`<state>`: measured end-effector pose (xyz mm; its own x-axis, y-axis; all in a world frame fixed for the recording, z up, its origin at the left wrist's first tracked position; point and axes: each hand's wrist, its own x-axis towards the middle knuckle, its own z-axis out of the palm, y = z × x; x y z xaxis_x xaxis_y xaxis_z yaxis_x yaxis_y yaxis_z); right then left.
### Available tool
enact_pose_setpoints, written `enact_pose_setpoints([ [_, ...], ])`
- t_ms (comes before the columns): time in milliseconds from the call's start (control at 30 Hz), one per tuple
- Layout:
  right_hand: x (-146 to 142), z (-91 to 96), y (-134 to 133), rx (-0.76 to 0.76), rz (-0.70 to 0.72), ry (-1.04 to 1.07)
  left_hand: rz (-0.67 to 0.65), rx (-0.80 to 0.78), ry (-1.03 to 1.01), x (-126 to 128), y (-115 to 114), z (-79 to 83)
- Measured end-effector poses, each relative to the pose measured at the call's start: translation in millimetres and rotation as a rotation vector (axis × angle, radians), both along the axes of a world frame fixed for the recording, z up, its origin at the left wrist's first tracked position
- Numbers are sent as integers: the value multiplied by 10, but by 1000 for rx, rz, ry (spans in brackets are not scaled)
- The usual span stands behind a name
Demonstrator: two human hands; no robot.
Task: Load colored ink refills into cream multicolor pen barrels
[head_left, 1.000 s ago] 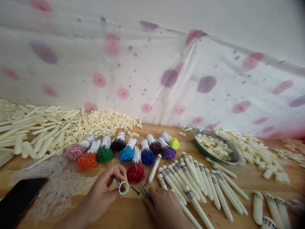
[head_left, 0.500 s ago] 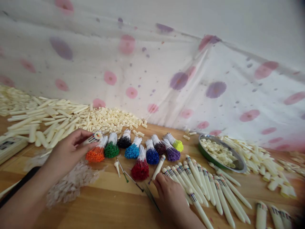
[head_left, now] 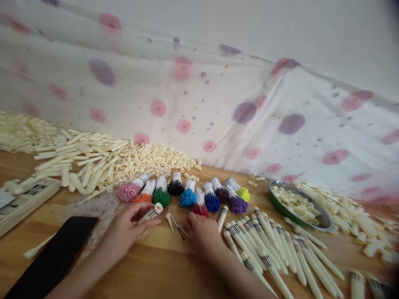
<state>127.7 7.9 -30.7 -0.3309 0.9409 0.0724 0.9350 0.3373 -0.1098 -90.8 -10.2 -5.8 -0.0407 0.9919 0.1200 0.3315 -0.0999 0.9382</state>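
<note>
Okay, from the left: a dark phone [head_left: 56, 257] lies near, with pale tubes [head_left: 93, 170] heaped beyond it. We see the left hand [head_left: 124, 230] pinching a short white barrel [head_left: 150, 213] with colour marks between thumb and fingers, its long axis running near-left to far-right, end cap tilted up.

Next, just right of that grip, we have a small white cone [head_left: 170, 221] on the table, long axis far-left to near-right, nearer the left fingertips. Thin loose sticks [head_left: 175, 223] lie between the hands, slanting much the same way; they sit left of the right hand [head_left: 202, 232], which is nearer their near ends. Its fingers are curled down in front of the red bundle [head_left: 200, 204]; we can't tell if they grasp anything.

Right of that hand we note marked white pens [head_left: 274, 245], mostly slanting far-left to near-right. Container: one green bowl [head_left: 278, 208], far right, silver-rimmed, holding pale slotted pieces [head_left: 294, 203].
</note>
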Motion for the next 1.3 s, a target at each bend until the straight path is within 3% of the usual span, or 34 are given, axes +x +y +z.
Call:
enact_pose_setpoints([
  [167,-313,52,126,-21,-1,109,-56,5,-87,64,-160,-192],
  [333,-519,19,189,-57,22,281,-113,47,-137,131,-205,-223],
  [533,-58,257,-42,-103,91,665,-143,84,-74,183,-264,-190],
  [600,98,368,-219,-168,162,1101,-176,77,-89,221,-295,-203],
  [667,199,462,-398,-165,223,1285,-236,71,-130,266,-320,-235],
  [800,255,559,-611,35,392,1114,-324,98,-200,342,-340,-301],
  [1000,202,533,-591,274,631,839,-340,121,-185,378,-355,-320],
  [1300,152,500,-573,303,642,720,-335,92,-154,414,-369,-258],
])
